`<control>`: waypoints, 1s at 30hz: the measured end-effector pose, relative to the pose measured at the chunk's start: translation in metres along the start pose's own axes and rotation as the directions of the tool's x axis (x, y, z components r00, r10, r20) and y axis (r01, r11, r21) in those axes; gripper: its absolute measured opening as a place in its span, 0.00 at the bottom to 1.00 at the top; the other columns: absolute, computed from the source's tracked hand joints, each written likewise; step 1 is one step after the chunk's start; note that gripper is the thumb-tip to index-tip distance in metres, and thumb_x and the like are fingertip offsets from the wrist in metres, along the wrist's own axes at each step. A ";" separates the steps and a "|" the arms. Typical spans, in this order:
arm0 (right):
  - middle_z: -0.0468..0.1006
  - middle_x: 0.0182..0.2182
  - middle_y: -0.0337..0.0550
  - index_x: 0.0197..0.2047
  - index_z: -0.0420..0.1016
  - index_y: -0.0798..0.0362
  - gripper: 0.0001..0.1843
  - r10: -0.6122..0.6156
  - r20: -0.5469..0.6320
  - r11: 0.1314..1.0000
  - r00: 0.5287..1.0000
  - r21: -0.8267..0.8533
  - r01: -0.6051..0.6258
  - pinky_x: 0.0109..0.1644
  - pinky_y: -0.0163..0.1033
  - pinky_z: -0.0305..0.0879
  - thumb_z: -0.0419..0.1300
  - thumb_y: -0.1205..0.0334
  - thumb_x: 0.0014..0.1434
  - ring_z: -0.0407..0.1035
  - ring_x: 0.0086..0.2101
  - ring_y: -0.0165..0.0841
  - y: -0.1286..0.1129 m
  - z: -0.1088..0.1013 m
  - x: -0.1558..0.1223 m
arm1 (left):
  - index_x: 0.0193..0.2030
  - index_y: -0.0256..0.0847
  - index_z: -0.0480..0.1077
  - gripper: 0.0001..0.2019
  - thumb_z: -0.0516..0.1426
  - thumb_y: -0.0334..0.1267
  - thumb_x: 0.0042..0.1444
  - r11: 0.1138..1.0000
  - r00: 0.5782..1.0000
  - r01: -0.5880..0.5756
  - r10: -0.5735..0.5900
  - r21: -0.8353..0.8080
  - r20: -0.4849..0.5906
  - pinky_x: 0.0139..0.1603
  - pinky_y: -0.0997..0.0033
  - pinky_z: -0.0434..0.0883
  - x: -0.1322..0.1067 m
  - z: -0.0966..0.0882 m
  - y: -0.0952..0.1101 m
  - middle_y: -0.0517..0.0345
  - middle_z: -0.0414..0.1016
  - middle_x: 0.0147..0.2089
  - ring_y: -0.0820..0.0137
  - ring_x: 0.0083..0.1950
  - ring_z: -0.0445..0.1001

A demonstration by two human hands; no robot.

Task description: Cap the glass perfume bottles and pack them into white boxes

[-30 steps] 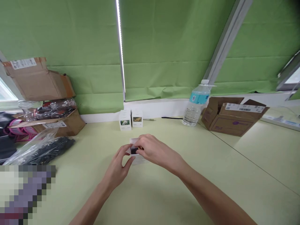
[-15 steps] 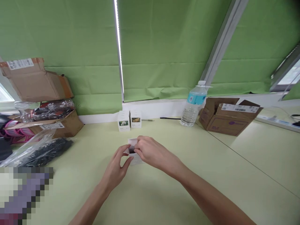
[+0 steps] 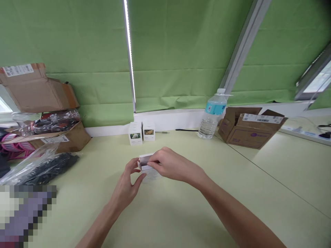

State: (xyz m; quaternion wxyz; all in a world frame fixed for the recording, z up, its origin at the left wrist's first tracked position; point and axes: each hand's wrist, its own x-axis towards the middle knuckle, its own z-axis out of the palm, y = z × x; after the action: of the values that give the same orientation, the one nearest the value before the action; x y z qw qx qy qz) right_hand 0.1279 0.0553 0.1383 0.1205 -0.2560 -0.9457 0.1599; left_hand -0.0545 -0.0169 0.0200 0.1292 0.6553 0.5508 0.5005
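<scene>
A small white box [image 3: 145, 162] with its top flap up rests on the pale green table [image 3: 181, 206] in front of me. My left hand [image 3: 127, 186] grips the box's left side with thumb and fingers. My right hand [image 3: 172, 165] comes over from the right, fingertips pinched at the box's open top on something I cannot make out. Two more small white boxes [image 3: 141, 133] with pictures on their fronts stand upright behind, close to the wall.
A water bottle [image 3: 211, 115] and an open cardboard box [image 3: 249, 131] stand at the back right. At the left are another cardboard box [image 3: 51, 137] of packaged goods and a clear bag [image 3: 38, 165] of dark items.
The box's top flap has come further up and the dark inside shows less. Both hands stay on the box; my view has shifted slightly.
</scene>
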 end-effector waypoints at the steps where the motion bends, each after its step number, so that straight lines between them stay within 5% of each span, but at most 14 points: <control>1: 0.65 0.19 0.37 0.24 0.71 0.56 0.21 0.003 -0.020 1.000 1.000 0.016 -0.003 0.26 0.35 0.44 0.46 0.62 0.64 0.51 0.21 0.25 -0.001 -0.006 -0.002 | 0.60 0.49 0.52 0.23 0.54 0.38 0.60 1.000 1.000 -0.012 0.012 -0.010 -0.009 0.45 0.63 0.75 0.000 0.000 0.000 0.50 0.63 0.58 0.67 0.48 0.74; 5: 0.67 0.20 0.39 0.26 0.74 0.56 0.22 0.082 -0.097 0.996 0.992 0.033 -0.080 0.26 0.35 0.46 0.47 0.56 0.64 0.53 0.22 0.26 0.002 -0.024 -0.011 | 0.56 0.47 0.54 0.19 0.54 0.38 0.60 1.000 1.000 -0.014 0.014 -0.015 -0.014 0.42 0.63 0.77 0.001 0.000 -0.001 0.49 0.65 0.56 0.66 0.47 0.75; 9: 0.70 0.22 0.38 0.31 0.76 0.53 0.20 0.143 -0.035 0.988 0.989 0.068 -0.140 0.25 0.35 0.46 0.47 0.53 0.63 0.54 0.22 0.26 0.013 -0.027 -0.018 | 0.58 0.48 0.54 0.20 0.54 0.38 0.60 0.999 0.999 -0.038 0.038 0.003 -0.019 0.47 0.60 0.76 0.000 0.001 -0.003 0.49 0.64 0.58 0.65 0.50 0.74; 13: 0.72 0.25 0.39 0.34 0.78 0.52 0.19 0.114 0.069 0.984 0.991 0.131 -0.122 0.26 0.34 0.49 0.50 0.53 0.62 0.57 0.23 0.27 0.017 -0.024 -0.017 | 0.61 0.50 0.55 0.22 0.52 0.38 0.61 0.999 0.999 -0.036 0.036 0.041 0.000 0.47 0.61 0.76 0.000 0.002 -0.003 0.50 0.65 0.58 0.65 0.50 0.73; 21: 0.75 0.29 0.42 0.34 0.79 0.53 0.14 0.075 0.034 0.983 0.997 0.167 -0.080 0.32 0.35 0.54 0.54 0.57 0.60 0.63 0.28 0.30 0.017 -0.026 -0.014 | 0.62 0.54 0.58 0.22 0.52 0.37 0.62 0.999 0.999 -0.031 0.030 0.012 0.016 0.50 0.64 0.75 0.001 0.000 0.003 0.55 0.63 0.60 0.66 0.54 0.70; 30: 0.73 0.26 0.38 0.33 0.78 0.53 0.13 0.029 0.111 0.981 0.993 0.189 -0.050 0.29 0.33 0.51 0.54 0.57 0.59 0.58 0.24 0.27 0.021 -0.021 -0.014 | 0.57 0.51 0.66 0.16 0.50 0.40 0.62 1.000 0.998 0.012 -0.012 -0.004 0.063 0.50 0.63 0.73 0.002 0.000 0.006 0.54 0.65 0.59 0.65 0.56 0.67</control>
State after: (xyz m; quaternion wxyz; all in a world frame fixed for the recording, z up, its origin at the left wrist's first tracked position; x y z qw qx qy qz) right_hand 0.1556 0.0704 0.1476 0.0900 -0.2528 -0.9259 0.2659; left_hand -0.0511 -0.0170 0.0250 0.1509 0.6673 0.5493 0.4797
